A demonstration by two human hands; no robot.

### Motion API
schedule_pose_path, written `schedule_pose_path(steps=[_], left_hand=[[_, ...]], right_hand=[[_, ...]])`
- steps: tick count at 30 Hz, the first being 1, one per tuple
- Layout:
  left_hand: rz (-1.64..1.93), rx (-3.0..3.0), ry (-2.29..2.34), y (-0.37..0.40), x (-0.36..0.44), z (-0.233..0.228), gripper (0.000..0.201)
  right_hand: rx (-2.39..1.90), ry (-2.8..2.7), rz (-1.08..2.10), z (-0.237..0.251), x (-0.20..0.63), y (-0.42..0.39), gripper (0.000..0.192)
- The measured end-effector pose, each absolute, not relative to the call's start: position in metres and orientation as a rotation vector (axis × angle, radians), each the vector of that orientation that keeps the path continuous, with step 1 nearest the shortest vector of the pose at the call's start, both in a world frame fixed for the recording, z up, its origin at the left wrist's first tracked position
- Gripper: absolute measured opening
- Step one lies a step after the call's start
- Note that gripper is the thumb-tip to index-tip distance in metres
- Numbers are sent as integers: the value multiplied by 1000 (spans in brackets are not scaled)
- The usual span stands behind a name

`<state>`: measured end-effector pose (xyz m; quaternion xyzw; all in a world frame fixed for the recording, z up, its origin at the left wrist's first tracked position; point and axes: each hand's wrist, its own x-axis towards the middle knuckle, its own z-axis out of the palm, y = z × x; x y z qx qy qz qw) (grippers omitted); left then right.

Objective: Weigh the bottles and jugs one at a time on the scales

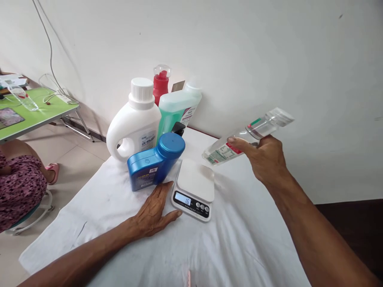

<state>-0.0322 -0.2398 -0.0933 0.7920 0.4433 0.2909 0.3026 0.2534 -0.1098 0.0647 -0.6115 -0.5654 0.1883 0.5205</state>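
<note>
My right hand [267, 158] holds a clear plastic bottle [239, 139] with a red and green label, tilted on its side in the air to the right of and above a small white kitchen scale [195, 187]. The scale's display reads 16 and its platform is bare. My left hand [154, 213] lies flat on the white cloth [233, 247], fingers spread, touching the scale's left front corner. Just behind that hand stands a blue bottle [154, 162].
Behind the blue bottle stand a white detergent jug [134, 121], a green liquid bottle [176, 109] and a red bottle [160, 85] against the wall. At left is a green folding table [36, 113] and a seated person in a patterned dress [18, 183].
</note>
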Motion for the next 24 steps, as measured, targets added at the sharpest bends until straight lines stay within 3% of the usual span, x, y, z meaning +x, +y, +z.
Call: schedule_pose_path(steps=[5, 17, 24], left_hand=[[798, 2100, 1170, -237, -33, -95, 75], [840, 2131, 1133, -232, -35, -102, 74], [815, 2113, 1121, -229, -35, -98, 76]], right_hand=[[-1487, -1485, 525, 62, 236, -150, 47], [-1642, -1557, 458, 22, 230, -163, 60], [-1556, -1566, 481, 14, 229, -166, 55]])
